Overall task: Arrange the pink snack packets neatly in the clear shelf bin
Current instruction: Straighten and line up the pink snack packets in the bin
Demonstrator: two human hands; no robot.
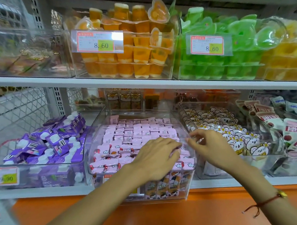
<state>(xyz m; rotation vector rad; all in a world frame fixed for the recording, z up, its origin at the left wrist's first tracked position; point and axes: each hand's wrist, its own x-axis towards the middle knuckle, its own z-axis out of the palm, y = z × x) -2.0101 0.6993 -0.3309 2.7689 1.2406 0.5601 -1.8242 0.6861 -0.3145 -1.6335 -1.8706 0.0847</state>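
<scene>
A clear shelf bin [93, 144] on the lower shelf holds several pink snack packets [128, 134], in tidy rows at the back and looser at the front. My left hand [156, 155] lies palm down over the packets at the bin's front right, fingers curled onto them. My right hand [208, 143] hovers at the bin's right wall, fingers apart and bent, nothing visibly in it. The packets under my left hand are hidden.
A bin of purple pouches [46, 145] stands to the left, a bin of koala-print packets [233, 134] to the right. Orange jelly cups [127, 48] and green jelly cups [228, 54] fill the shelf above. An orange ledge [169, 214] runs below.
</scene>
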